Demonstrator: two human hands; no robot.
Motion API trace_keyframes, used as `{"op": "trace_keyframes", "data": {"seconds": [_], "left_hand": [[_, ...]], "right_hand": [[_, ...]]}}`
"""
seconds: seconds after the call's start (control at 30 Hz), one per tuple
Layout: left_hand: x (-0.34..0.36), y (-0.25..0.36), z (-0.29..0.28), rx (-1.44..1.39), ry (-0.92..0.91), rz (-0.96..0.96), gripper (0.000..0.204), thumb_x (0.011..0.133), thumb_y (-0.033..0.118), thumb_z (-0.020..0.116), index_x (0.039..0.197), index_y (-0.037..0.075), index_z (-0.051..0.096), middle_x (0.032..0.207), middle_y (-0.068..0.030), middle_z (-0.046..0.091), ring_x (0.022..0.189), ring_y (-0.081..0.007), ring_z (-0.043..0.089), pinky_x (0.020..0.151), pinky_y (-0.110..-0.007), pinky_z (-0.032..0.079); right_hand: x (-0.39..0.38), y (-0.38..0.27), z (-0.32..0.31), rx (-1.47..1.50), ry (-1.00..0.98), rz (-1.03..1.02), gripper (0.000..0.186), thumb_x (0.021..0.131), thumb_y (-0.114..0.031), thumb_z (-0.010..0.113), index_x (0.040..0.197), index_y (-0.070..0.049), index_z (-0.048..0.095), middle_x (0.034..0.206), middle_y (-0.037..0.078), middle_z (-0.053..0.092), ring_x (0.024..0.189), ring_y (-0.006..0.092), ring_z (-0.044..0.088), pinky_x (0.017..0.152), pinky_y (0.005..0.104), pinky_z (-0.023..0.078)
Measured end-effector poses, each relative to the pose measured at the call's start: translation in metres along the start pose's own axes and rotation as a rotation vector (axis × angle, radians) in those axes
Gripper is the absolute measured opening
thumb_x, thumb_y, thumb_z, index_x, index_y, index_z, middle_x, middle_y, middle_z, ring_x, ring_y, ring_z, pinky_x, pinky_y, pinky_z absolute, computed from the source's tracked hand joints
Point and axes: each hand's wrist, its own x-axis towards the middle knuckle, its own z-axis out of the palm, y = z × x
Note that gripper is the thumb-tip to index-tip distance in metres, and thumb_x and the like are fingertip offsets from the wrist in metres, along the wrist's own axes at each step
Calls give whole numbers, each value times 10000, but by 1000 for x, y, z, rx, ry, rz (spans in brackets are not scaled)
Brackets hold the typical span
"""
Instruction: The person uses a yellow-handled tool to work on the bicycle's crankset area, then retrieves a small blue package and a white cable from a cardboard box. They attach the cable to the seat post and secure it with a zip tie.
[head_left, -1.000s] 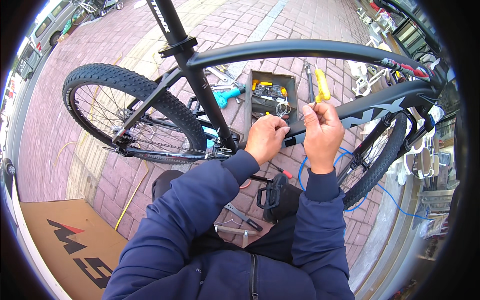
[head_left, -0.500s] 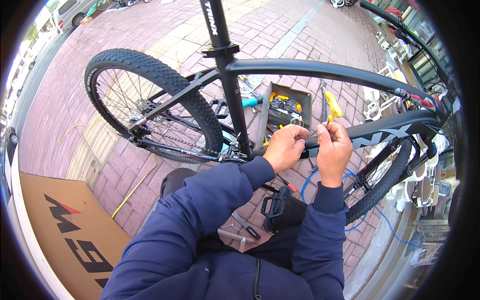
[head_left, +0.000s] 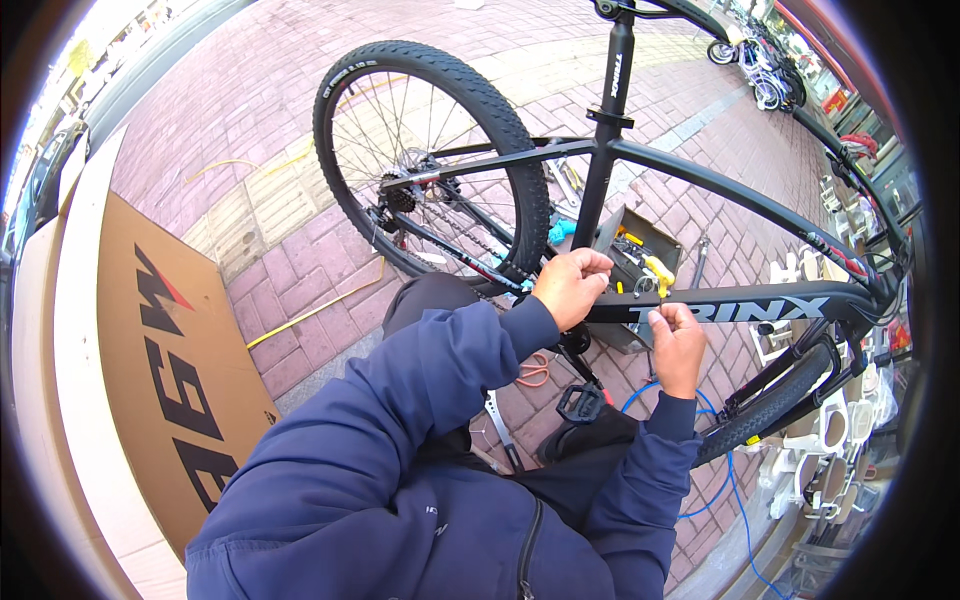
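Observation:
A black bicycle frame [head_left: 720, 195] stands across in front of me, its rear wheel [head_left: 531, 190] at the left. My left hand [head_left: 572, 288] is closed in a pinch at the near end of the thick down tube [head_left: 850, 300]. Lower and to the right, my right hand [head_left: 678, 346] is also pinched, thumb against forefinger, just in front of that tube. A short gap separates the two hands. Whatever the fingertips hold, if anything, is too small to make out. Below them sit a black pedal [head_left: 580, 404] and its crank.
Behind the down tube is a grey metal toolbox [head_left: 680, 240] with several tools; a yellow-handled tool [head_left: 658, 272] shows there. A wrench [head_left: 501, 430] lies near my legs. A blue hose [head_left: 735, 480] curls at the right. A large cardboard box [head_left: 215, 300] stands at the left.
The view has swung, so the bicycle and box sit farther right. My hands, close together before, are now farther apart, with the right one lower.

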Motion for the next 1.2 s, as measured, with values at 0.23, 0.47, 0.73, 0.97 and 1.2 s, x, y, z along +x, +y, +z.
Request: {"op": "trace_keyframes", "data": {"seconds": [0.23,0.47,0.73,0.97,1.2], "left_hand": [[-66,-41,-4,-399,-135,-210,421,945,137,689,1290,-30,514,1077,-78,660,913,-116,636,815,-277,534],[-88,-44,-15,-219,-51,-323,170,962,116,619,1085,-1,610,901,-67,675,798,-121,648,727,-272,532],[-16,0,-125,158,-155,-131,148,943,129,646,1024,6,667,764,-68,700,639,-124,659,594,-273,532],[36,19,-224,51,19,-223,275,949,262,661,862,6,708,652,-25,627,567,-109,595,548,-261,480],[27,-1,-175,539,-464,-95,278,916,256,657,962,-11,719,745,-90,689,677,-167,645,667,-326,512]], "right_hand": [[-60,-10,38,-123,-331,-129,126,775,-56,735,798,5,628,710,125,633,634,225,623,616,347,491],[-94,-23,69,-136,-544,-208,170,775,-107,775,824,3,655,808,176,674,744,349,674,672,412,514],[-90,-16,82,-260,-601,-125,180,816,-145,758,930,-10,720,838,174,707,786,322,704,707,393,539],[-87,25,109,-368,-815,-14,226,845,-218,714,955,-20,711,875,206,701,854,393,678,757,455,529],[-100,65,159,-490,-1099,-4,292,873,-270,690,1023,-19,696,970,250,696,972,440,651,846,506,509]]}}
